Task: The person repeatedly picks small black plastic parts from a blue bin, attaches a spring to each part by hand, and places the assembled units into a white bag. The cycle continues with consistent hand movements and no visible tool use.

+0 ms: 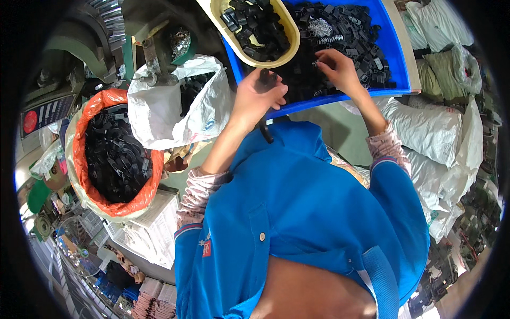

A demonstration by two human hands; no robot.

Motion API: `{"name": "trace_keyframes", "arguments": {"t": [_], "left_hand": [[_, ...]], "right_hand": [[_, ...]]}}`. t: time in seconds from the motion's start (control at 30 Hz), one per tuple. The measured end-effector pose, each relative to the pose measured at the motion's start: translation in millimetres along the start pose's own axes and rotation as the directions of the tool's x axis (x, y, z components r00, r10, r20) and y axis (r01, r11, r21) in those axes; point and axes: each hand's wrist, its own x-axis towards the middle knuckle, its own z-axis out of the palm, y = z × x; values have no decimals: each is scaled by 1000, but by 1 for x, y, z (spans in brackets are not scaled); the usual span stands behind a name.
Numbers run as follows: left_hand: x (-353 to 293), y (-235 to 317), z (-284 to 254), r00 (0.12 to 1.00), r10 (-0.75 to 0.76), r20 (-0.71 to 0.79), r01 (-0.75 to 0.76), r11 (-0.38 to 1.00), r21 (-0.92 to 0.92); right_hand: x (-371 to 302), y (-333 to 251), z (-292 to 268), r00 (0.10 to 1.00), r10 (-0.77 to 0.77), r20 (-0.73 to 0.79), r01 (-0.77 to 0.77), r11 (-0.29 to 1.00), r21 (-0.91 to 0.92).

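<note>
My left hand (257,98) is closed around a black plastic part (267,78) at the near edge of the blue tray (319,99). A curved black piece (265,132) shows below that hand; I cannot tell if it belongs to the same part. Over the tray, my right hand (340,72) has its thumb and forefinger brought together, and whatever is between them is too small to make out. Many small black plastic pieces (366,58) fill the tray, with a heap of silvery springs (320,27) among them. A cream oval basin (295,40) with more black pieces rests over the tray's left side.
To the left stand a white sack (154,119) and an orange-lined sack (79,133) of curved black parts. Beyond them is a green machine (79,40). White sacks (425,127) are piled on the right. A white crate (149,228) stands lower left.
</note>
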Motion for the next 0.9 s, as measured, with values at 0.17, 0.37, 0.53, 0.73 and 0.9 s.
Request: {"name": "trace_keyframes", "arguments": {"t": [0.17, 0.37, 0.53, 0.73, 0.9], "left_hand": [[9, -12, 18, 991, 131, -10, -131, 989, -63], [38, -28, 37, 995, 96, 3, -96, 994, -60], [23, -10, 24, 996, 65, -54, -57, 989, 133], [55, 6, 33, 916, 280, 286, -398, 703, 589], [90, -29, 82, 848, 251, 466, -525, 283, 803]], "right_hand": [[-21, -12, -12, 971, 179, 156, -223, 464, 858], [-21, -28, 8, 971, 133, 196, -237, 545, 804], [-22, -5, -21, 973, 205, -101, -81, 723, 686], [-27, 17, -70, 900, 327, -290, -30, 708, 705], [-54, 23, -69, 887, 317, -335, 14, 708, 706]]}}
